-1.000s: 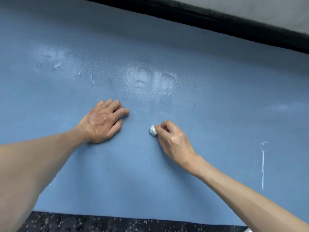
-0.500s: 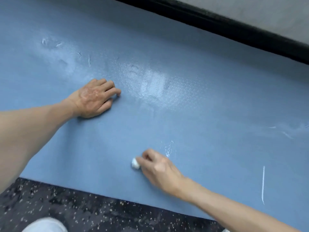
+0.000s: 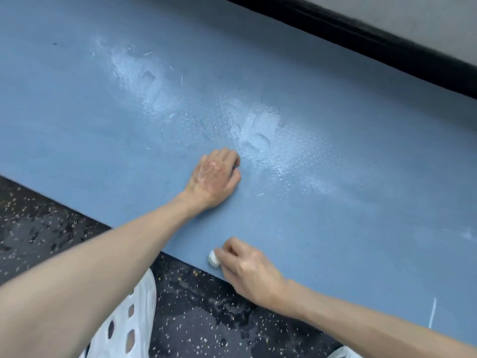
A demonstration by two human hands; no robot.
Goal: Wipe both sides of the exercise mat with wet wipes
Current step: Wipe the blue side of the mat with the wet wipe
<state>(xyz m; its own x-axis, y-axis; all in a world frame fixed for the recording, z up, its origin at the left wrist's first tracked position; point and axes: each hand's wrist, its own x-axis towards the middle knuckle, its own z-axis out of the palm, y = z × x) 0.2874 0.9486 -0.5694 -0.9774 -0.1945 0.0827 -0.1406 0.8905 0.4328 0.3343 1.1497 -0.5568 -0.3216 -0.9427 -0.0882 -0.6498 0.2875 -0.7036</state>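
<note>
A blue exercise mat (image 3: 335,215) lies flat on the floor and fills most of the view. Shiny wet streaks (image 3: 260,130) run across its middle. My right hand (image 3: 247,270) is shut on a small balled-up white wet wipe (image 3: 213,258) and presses it on the mat close to the near edge. My left hand (image 3: 215,175) rests on the mat farther in, fingers curled under, holding nothing. A thin white scratch mark (image 3: 432,316) shows on the mat at the lower right.
Dark speckled floor (image 3: 206,313) borders the mat's near edge. A white perforated shoe (image 3: 126,329) stands on it at the bottom. A black baseboard (image 3: 374,40) and a grey wall run along the mat's far side.
My right hand has dragged the wipe toward me, from the mat's middle to its near edge. The view has tilted down, so more floor and my shoe show.
</note>
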